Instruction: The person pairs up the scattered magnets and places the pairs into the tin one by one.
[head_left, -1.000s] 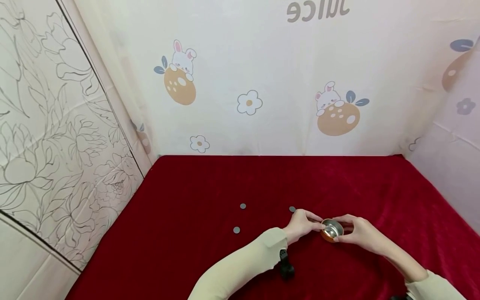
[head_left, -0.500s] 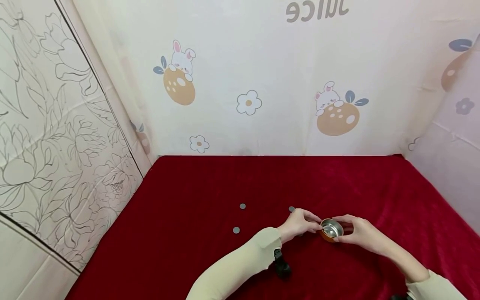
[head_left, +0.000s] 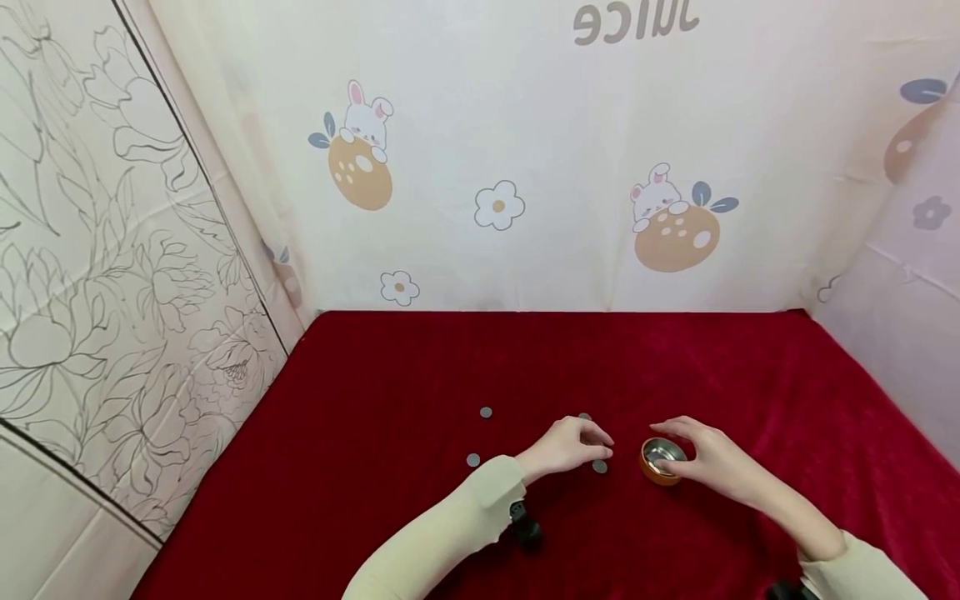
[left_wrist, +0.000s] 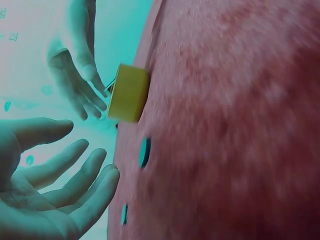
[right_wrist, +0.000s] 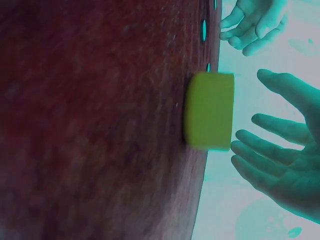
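A small round bowl (head_left: pixel 660 475), orange outside and shiny silver inside, stands upright on the red cloth. My right hand (head_left: pixel 716 460) is over its right side with fingers spread, the thumb overlapping the bowl's opening in the head view. From the right wrist, the fingers (right_wrist: pixel 285 132) show a gap from the bowl (right_wrist: pixel 210 111). To the left, my left hand (head_left: pixel 566 446) hovers with loosely bent fingers and nothing between them. Just under its fingertips lies a flat grey disc (head_left: pixel 599 467). Another disc (head_left: pixel 585 416) is partly hidden behind the hand.
Two more grey discs lie farther left, one disc (head_left: pixel 486 412) behind the other disc (head_left: pixel 473 460). Red velvety cloth (head_left: pixel 420 358) covers the table. A printed curtain (head_left: pixel 525 150) hangs along the back edge, with a flower-patterned panel (head_left: pixel 135 275) at left.
My left hand has drawn away leftward from the bowl's rim, and a disc now shows beneath its fingertips. My right hand has let go of the bowl's side and its fingers have spread. The bowl stays put.
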